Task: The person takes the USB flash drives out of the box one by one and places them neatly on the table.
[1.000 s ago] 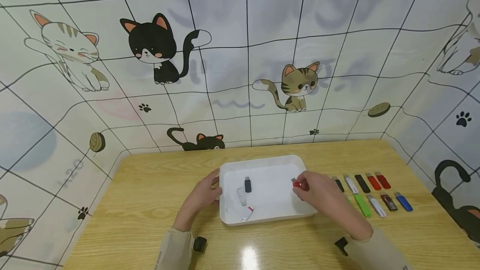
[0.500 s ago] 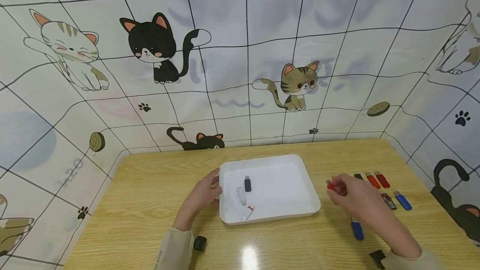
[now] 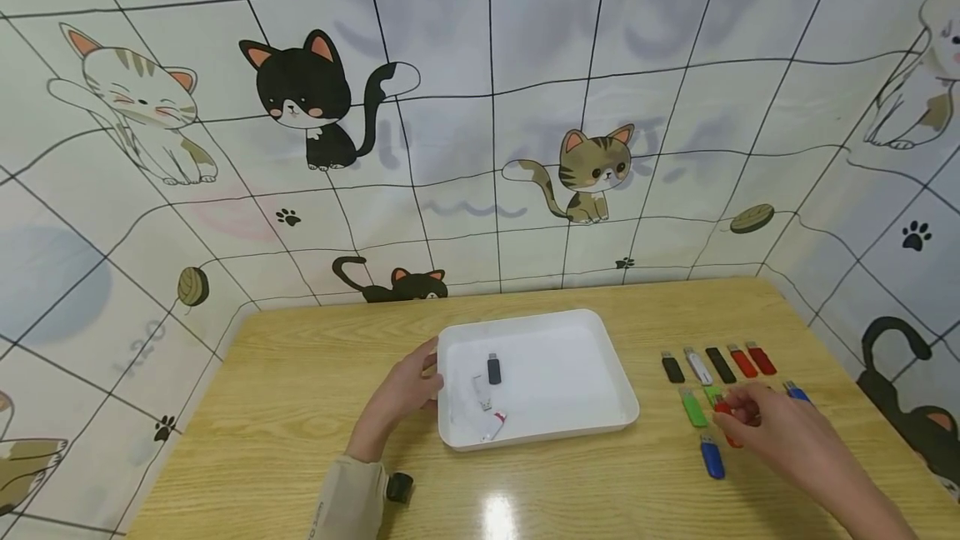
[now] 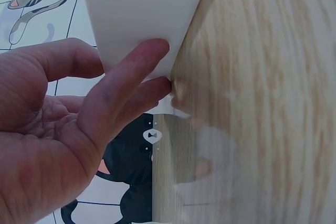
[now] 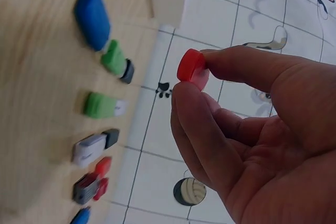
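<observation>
My right hand [image 3: 783, 432] pinches a red USB stick [image 5: 191, 71] between thumb and fingertips, over the near rows of USB sticks at the right. Close to it lie a blue stick [image 3: 712, 458], a green stick [image 3: 693, 408] and a second green one [image 3: 711, 394], partly hidden. At the left end of the white tray [image 3: 555, 373], my left hand [image 3: 408, 386] touches the outer wall with relaxed fingers. Inside the tray are a dark stick [image 3: 493, 370], a whitish stick [image 3: 482, 392] and a white-and-red one [image 3: 494, 425].
A far row holds a black stick [image 3: 672, 367], a white stick [image 3: 698, 366], another black one and two red ones. Behind my right hand shows another blue stick [image 3: 797, 391]. Cat-patterned sheeting [image 3: 450, 132] rises behind the wooden table [image 3: 322, 357].
My right hand has carried the red stick from over the tray's right side rightward to the rows of sticks, now nearer to me. My left hand stays at the tray's left end.
</observation>
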The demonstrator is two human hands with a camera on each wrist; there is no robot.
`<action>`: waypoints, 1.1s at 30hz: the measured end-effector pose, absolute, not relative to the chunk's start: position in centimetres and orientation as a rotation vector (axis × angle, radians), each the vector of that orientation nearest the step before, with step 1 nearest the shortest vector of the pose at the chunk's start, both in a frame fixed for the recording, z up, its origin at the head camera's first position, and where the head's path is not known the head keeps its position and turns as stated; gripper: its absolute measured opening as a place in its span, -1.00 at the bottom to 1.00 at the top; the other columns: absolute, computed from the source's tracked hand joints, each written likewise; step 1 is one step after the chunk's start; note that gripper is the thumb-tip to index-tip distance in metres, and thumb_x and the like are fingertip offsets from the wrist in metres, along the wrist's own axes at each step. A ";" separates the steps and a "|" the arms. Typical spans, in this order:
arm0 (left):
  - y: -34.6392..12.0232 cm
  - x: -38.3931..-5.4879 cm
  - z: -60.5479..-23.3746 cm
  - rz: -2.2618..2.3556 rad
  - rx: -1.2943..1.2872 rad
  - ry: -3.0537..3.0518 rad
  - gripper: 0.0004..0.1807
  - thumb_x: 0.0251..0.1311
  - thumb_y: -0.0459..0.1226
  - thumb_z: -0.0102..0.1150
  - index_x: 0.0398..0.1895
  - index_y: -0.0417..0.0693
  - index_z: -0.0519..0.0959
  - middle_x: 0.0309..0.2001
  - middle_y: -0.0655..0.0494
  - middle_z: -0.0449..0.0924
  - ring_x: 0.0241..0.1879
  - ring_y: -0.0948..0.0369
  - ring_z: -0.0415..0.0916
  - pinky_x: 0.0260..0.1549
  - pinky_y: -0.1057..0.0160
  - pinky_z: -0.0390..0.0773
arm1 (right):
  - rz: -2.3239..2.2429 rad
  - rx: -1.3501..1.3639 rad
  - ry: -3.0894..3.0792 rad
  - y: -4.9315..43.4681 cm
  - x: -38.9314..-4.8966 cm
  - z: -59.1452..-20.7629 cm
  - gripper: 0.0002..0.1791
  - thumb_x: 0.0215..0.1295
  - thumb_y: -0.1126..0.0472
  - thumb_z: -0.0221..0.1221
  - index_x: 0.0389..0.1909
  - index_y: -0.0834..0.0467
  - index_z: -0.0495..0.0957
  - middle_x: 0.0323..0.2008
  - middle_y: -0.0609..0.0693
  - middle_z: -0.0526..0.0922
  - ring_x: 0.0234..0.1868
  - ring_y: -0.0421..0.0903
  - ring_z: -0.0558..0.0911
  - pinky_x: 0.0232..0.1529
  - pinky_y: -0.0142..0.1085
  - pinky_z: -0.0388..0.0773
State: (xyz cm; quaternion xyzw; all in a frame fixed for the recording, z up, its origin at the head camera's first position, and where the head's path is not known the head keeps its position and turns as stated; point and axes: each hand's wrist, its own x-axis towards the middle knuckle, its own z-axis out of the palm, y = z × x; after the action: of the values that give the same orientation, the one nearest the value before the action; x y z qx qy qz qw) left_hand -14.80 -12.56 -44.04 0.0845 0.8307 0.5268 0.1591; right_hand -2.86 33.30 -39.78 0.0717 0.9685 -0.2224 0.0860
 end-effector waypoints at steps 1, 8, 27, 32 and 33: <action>-12.6 -14.8 -44.0 1.502 0.244 2.378 -0.24 0.33 -0.50 0.00 0.61 -0.35 0.07 0.42 -0.43 0.33 0.19 -0.19 0.58 -0.26 0.01 0.77 | -0.654 0.227 2.872 33.6 -2.6 -40.1 -0.61 0.35 0.05 0.33 -0.16 0.36 0.61 -0.35 -0.07 0.65 -0.35 -0.10 0.58 -0.43 -0.23 0.49; -12.5 -14.8 -43.9 1.504 0.250 2.380 -0.24 0.34 -0.51 -0.01 0.61 -0.34 0.08 0.42 -0.44 0.33 0.18 -0.20 0.58 -0.27 0.02 0.77 | -0.596 0.338 2.767 35.5 -1.6 -42.1 -0.66 0.33 0.07 0.34 -0.25 0.32 0.59 -0.43 -0.06 0.59 -0.40 -0.09 0.46 -0.40 -0.22 0.40; -12.6 -14.6 -43.8 1.517 0.271 2.371 -0.26 0.34 -0.52 -0.01 0.60 -0.29 0.13 0.41 -0.41 0.36 0.18 -0.19 0.59 -0.25 -0.02 0.77 | -0.518 0.336 2.677 36.3 -1.4 -44.7 -0.67 0.29 0.07 0.39 -0.29 0.29 0.60 -0.40 -0.10 0.67 -0.36 -0.08 0.62 -0.26 -0.01 0.58; -12.7 -14.6 -43.8 1.526 0.279 2.365 -0.27 0.35 -0.52 0.00 0.60 -0.27 0.14 0.42 -0.41 0.36 0.18 -0.20 0.58 -0.25 -0.03 0.77 | -0.495 0.319 2.684 36.2 -1.5 -44.7 -0.67 0.28 0.07 0.39 -0.30 0.28 0.60 -0.40 -0.10 0.67 -0.36 -0.08 0.62 -0.28 -0.01 0.58; -12.7 -14.6 -43.8 1.530 0.280 2.363 -0.27 0.34 -0.52 0.00 0.60 -0.27 0.15 0.41 -0.41 0.36 0.18 -0.20 0.59 -0.26 -0.03 0.77 | -0.493 0.321 2.687 36.2 -1.5 -44.8 -0.66 0.28 0.06 0.39 -0.30 0.28 0.59 -0.41 -0.10 0.66 -0.37 -0.09 0.60 -0.29 -0.02 0.57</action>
State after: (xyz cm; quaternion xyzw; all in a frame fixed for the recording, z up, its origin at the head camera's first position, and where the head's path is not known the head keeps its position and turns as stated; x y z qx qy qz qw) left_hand -14.64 -12.66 -43.83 0.0979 0.8251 0.5343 0.1556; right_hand -1.45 36.17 -44.76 0.1145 0.9582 -0.1757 0.1944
